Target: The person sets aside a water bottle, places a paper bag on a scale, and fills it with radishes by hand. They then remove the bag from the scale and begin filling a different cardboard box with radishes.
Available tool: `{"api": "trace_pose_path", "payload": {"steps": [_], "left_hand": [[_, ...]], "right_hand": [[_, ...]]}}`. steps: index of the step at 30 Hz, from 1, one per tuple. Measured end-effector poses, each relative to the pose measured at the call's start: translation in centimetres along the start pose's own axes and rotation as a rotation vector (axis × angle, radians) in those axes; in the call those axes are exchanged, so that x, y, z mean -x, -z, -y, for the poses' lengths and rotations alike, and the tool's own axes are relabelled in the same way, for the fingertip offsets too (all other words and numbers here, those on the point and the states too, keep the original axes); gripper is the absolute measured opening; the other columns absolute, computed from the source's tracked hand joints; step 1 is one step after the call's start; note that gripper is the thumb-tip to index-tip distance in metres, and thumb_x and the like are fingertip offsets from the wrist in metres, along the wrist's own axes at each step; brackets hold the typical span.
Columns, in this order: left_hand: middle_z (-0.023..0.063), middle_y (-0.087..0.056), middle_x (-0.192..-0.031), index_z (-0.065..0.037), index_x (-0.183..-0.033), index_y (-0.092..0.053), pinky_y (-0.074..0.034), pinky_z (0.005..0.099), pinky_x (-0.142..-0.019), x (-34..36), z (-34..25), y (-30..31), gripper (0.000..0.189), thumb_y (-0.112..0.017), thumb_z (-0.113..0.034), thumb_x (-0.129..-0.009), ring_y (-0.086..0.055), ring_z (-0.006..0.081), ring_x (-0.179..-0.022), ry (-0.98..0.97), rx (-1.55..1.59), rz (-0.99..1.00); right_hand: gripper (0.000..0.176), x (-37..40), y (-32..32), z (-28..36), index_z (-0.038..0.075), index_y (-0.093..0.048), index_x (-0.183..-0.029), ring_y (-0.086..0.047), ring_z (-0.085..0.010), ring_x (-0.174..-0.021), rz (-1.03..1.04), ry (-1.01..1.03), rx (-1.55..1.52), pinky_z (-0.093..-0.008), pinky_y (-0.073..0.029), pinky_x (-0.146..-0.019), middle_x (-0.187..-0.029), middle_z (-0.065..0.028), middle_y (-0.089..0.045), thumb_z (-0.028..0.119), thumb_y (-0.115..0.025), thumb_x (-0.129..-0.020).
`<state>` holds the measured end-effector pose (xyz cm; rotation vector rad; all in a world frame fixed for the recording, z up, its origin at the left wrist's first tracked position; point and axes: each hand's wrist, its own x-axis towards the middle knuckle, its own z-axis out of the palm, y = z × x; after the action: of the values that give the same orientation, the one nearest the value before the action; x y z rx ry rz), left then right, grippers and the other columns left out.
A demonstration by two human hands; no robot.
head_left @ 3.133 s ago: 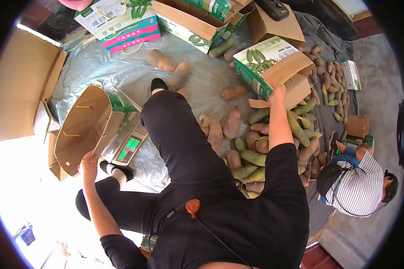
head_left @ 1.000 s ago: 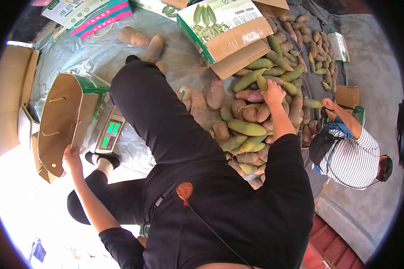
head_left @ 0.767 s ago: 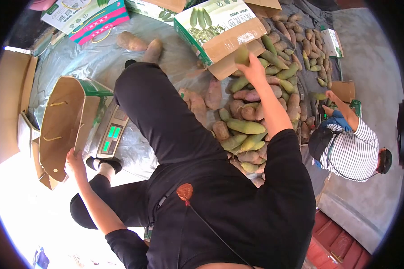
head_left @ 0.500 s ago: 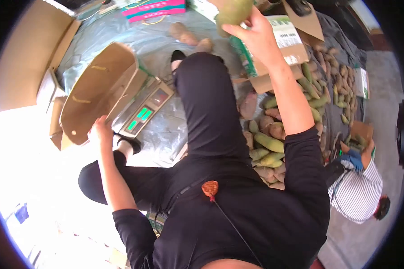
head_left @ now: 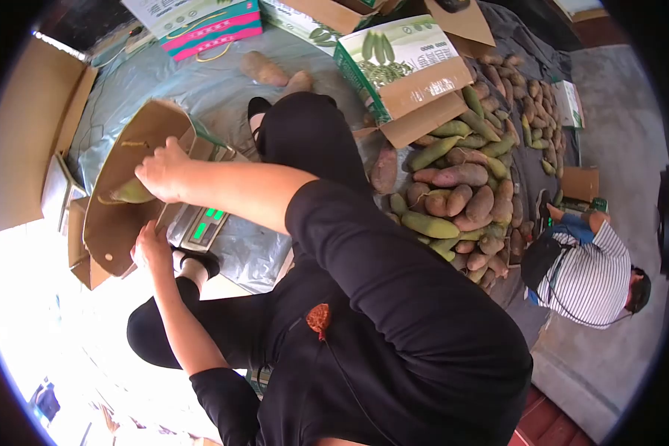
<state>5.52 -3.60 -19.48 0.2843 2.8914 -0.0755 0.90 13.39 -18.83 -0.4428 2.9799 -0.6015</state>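
A tall, open cardboard box (head_left: 97, 238) with cord handles stands on a digital scale (head_left: 203, 230) with lit green digits. My left hand (head_left: 152, 247) is closed on the near edge of this box. Over its opening, my right hand (head_left: 163, 171) has curled fingers around a green radish (head_left: 131, 192). Much of the radish is hidden by the hand, its lower end pointing into the box. My right forearm crosses above my knee.
A big pile of green and reddish radishes (head_left: 461, 175) lies at my right. An open printed carton (head_left: 401, 67) stands ahead, beyond two loose radishes (head_left: 264, 68). A pink-and-teal box (head_left: 212, 33) is further left. Another person in a striped shirt (head_left: 587, 279) crouches at far right.
My right hand has swung from the upper right, above the printed carton, to the box on the left, bringing the green radish. My left hand stays at the box edge. The view has shifted.
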Motion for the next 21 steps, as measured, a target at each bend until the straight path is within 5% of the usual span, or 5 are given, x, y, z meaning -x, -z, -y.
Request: {"api": "trace_pose_path", "payload": {"steps": [5, 11, 15, 16, 21], "left_hand": [[0.0106, -0.063, -0.103, -0.010, -0.106, -0.062, -0.043, 0.0422, -0.083, 0.3, -0.3, -0.3, 0.028, -0.054, -0.024, -0.083, -0.059, 0.0301, -0.098, -0.048, 0.019, -0.063], [0.0115, -0.064, -0.095, -0.009, -0.098, -0.062, -0.045, 0.0414, -0.079, -0.1, 0.2, -1.0, 0.024, -0.054, -0.025, -0.082, -0.060, 0.0312, -0.091, -0.068, -0.005, -0.123], [0.0082, -0.064, -0.089, -0.010, -0.097, -0.062, -0.045, 0.0404, -0.075, -0.3, 0.8, -1.7, 0.020, -0.060, -0.019, -0.079, -0.061, 0.0286, -0.086, -0.100, 0.011, -0.150], [0.0082, -0.064, -0.089, -0.010, -0.097, -0.062, -0.045, 0.0404, -0.075, -0.4, 0.9, -1.9, 0.020, -0.060, -0.019, -0.079, -0.061, 0.0286, -0.086, -0.105, 0.007, -0.144], [0.0095, -0.064, -0.089, -0.009, -0.096, -0.062, -0.046, 0.0391, -0.074, -0.4, 0.9, -2.1, 0.021, -0.060, -0.018, -0.078, -0.061, 0.0291, -0.085, -0.098, 0.071, -0.178]], "right_hand": [[0.023, 1.5, 2.9, -1.5, 0.012, -0.063, -0.097, -0.063, -0.0244, -0.092, 0.187, -0.058, -0.115, -0.0444, -0.044, -0.075, -0.095, -0.0082, -0.067, 0.022, -0.061, -0.077], [0.032, 9.6, 12.9, -8.9, 0.010, -0.065, -0.102, -0.064, -0.0258, -0.087, -0.296, -0.030, -0.512, -0.0373, -0.048, -0.074, -0.092, -0.0109, -0.067, 0.030, -0.065, -0.076], [0.026, 18.0, 13.6, -19.4, 0.003, -0.064, -0.101, -0.061, -0.0113, -0.075, -0.575, -0.370, -0.527, -0.0261, -0.048, -0.067, -0.082, -0.0058, -0.065, 0.019, -0.065, -0.080], [0.028, 20.4, 11.8, -23.1, 0.006, -0.065, -0.097, -0.062, -0.0198, -0.079, -0.636, -0.501, -0.601, -0.0319, -0.049, -0.072, -0.085, -0.0100, -0.066, 0.025, -0.065, -0.076], [0.021, 37.1, 0.2, -39.2, 0.003, -0.066, -0.090, -0.063, -0.0164, -0.067, -0.672, -1.067, -0.501, -0.0286, -0.049, -0.061, -0.081, -0.0069, -0.065, 0.019, -0.063, -0.078]]}}
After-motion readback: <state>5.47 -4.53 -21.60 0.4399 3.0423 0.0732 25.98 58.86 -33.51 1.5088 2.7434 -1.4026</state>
